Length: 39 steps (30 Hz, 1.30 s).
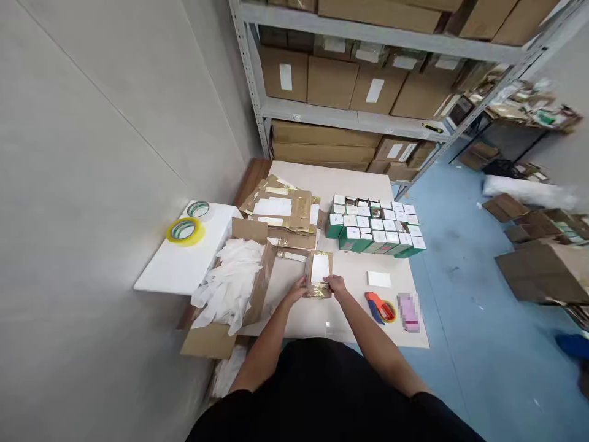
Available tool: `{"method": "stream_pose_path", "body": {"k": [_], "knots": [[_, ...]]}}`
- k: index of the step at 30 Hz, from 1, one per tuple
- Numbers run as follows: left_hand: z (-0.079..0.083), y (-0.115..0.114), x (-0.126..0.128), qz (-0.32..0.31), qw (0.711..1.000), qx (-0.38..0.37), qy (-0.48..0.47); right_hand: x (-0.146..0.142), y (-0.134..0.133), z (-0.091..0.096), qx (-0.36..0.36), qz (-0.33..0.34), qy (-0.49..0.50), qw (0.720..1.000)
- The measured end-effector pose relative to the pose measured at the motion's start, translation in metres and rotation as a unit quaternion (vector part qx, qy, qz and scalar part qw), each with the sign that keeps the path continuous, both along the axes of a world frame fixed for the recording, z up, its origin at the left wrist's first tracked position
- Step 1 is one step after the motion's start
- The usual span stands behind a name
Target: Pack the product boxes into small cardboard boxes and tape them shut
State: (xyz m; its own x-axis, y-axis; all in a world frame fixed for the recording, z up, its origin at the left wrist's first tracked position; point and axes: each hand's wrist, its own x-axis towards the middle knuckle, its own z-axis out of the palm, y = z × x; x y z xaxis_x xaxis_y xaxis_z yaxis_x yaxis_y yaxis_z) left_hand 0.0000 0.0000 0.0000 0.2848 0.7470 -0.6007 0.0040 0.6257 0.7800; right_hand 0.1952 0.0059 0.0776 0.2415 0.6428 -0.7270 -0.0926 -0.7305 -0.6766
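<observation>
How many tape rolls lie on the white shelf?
2: a yellow roll near the wall and a green roll just beyond it, both on the shelf.

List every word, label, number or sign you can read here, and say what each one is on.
None can be read.
White labels on the shelf cartons: too small.
White tops of the green boxes: too small.
White label on the gold packet in the left hand and right hand: blurred.
Pink item: blurred out.

Green-and-white boxes crowd the table — tape dispenser near its edge, yellow tape roll on the white ledge.
</observation>
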Motion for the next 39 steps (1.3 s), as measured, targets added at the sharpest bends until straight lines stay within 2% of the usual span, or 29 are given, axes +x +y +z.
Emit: {"method": "stream_pose_path", "body": {"k": [5,9,12,15,18,20,22,25,31,33,36,39], "knots": [[0.001,0.005,-0.001,0.015,0.998,0.021,0.055,-0.003,-0.003,-0.005,-0.019,-0.009,-0.005,1.0],[0.006,0.009,-0.005,-0.022,0.993,0.032,0.113,-0.004,-0.002,-0.009,-0.047,-0.011,-0.017,0.999],[0.018,0.01,-0.005,-0.031,0.977,0.101,0.184,-0.005,0.0,-0.012,-0.065,-0.011,-0.031,0.997],[0.037,0.017,0.002,-0.038,0.924,0.261,0.277,-0.007,0.002,-0.015,-0.073,-0.006,-0.045,0.996],[0.055,0.03,0.015,-0.14,0.857,0.379,0.32,-0.009,0.003,-0.017,-0.076,0.005,-0.064,0.995],[0.062,0.038,0.023,-0.233,0.822,0.402,0.329,-0.01,0.004,-0.019,-0.076,0.014,-0.079,0.994],[0.062,0.044,0.027,-0.297,0.802,0.384,0.349,-0.01,0.004,-0.02,-0.076,0.027,-0.097,0.992],[0.055,0.046,0.027,-0.335,0.795,0.329,0.384,-0.009,0.004,-0.021,-0.077,0.055,-0.127,0.987],[0.043,0.048,0.021,-0.345,0.802,0.286,0.394,-0.007,0.012,-0.018,-0.068,0.125,-0.211,0.967],[0.041,0.048,0.02,-0.342,0.81,0.282,0.384,-0.005,0.017,-0.015,-0.058,0.184,-0.281,0.94],[0.039,0.047,0.019,-0.337,0.824,0.274,0.365,0.0,0.018,-0.011,-0.061,0.272,-0.375,0.884],[0.04,0.042,0.018,-0.33,0.835,0.278,0.342,0.007,0.008,-0.014,-0.083,0.272,-0.395,0.874]]}}
